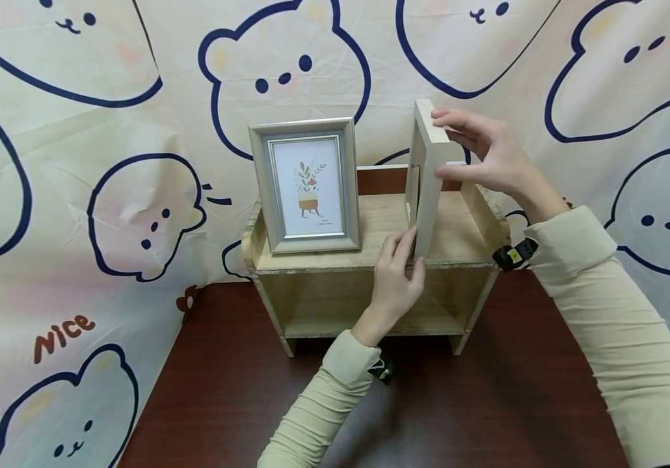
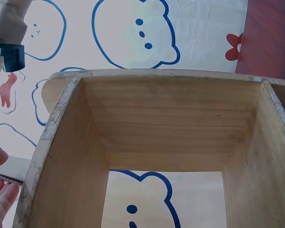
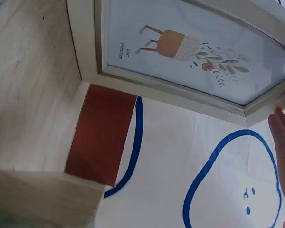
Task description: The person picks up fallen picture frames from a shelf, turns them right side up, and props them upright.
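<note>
A cream picture frame (image 1: pixel 427 175) stands upright on the right part of the wooden shelf's top board (image 1: pixel 382 218), its narrow edge turned toward me. My right hand (image 1: pixel 490 153) grips its upper corner, with fingers on the top edge and thumb on the near side. Lower down, my left hand (image 1: pixel 398 279) pinches the frame's near bottom edge; its fingertips are partly hidden. The right wrist view shows the front of that frame (image 3: pixel 168 84), with a potted-plant picture. A second picture frame (image 1: pixel 311 188), silver and blue-grey, leans back on the left of the same board.
The wooden shelf (image 1: pixel 373 330) has an open compartment below and raised sides on top. It stands on a dark red-brown table (image 1: pixel 224 390). Close behind hangs a pale cloth (image 1: pixel 177 136) with cartoon animals. Dark bands are on both wrists.
</note>
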Demonstrator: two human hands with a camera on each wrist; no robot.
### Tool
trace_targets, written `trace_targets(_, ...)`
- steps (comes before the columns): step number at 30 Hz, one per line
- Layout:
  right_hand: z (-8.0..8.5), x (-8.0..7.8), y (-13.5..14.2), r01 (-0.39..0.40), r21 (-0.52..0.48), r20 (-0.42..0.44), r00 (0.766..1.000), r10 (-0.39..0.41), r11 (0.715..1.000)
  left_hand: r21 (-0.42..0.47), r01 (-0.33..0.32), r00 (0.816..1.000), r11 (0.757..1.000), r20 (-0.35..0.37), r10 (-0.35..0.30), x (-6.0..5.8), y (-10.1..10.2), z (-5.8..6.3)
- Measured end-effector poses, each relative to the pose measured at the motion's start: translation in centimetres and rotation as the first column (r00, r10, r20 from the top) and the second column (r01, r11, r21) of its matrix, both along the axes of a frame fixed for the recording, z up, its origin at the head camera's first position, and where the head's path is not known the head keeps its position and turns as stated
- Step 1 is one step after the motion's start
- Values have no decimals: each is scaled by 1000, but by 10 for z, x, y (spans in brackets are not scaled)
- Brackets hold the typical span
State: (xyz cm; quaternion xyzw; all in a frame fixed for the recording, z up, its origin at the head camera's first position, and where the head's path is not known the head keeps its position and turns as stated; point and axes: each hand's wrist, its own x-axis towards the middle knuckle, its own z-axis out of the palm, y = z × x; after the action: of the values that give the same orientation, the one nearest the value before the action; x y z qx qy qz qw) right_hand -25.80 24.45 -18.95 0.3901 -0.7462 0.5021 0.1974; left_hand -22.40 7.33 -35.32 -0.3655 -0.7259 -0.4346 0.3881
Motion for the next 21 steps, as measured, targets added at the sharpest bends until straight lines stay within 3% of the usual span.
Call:
trace_targets(7,-2,2,-7,162,130,-117,982,-147,978,21,47,999,999,26,-48,-3,-3,2)
trace_targets(14,0,3,-9,123,111,-95,989,-113,986,59,131,978,990,154,-139,-16,-7,20)
trace_targets(18,1,3,-10,110,106,-73,992,-103,988,14,125,957,992,263,-124,-24,-9,36)
trace_targets(21,1,2,-10,107,96,-60,993,-101,990,-44,101,951,994,297,-84,-28,-11,45)
